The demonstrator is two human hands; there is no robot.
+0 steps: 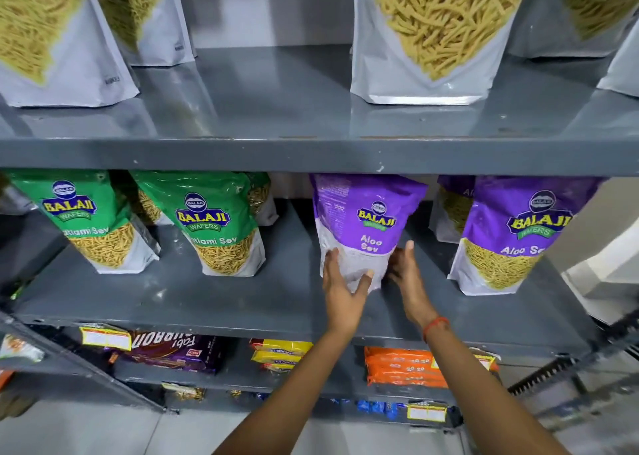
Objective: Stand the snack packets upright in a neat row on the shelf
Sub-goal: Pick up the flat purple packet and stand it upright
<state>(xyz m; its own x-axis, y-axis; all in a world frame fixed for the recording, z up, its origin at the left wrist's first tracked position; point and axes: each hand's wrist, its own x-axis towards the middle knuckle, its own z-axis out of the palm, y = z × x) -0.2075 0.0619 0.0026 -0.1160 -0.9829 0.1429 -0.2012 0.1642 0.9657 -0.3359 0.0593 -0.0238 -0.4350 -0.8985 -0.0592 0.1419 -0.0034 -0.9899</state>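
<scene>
A purple Aloo Sev packet (366, 219) stands upright on the middle grey shelf (214, 299), turned slightly to the left. My left hand (342, 288) cups its lower left corner, thumb across the front. My right hand (406, 274) rests against its lower right side, fingers spread. A second purple Aloo Sev packet (515, 236) stands to the right, with another (454, 205) behind it. Two green Ratlami Sev packets (93, 219) (221, 226) stand to the left, with more behind them.
The upper shelf (311, 153) carries several white sev pouches (432, 36). Below, a lower shelf holds biscuit packs: purple (173, 351), yellow (280, 354) and orange (401, 368). Bare shelf lies between the green and purple packets.
</scene>
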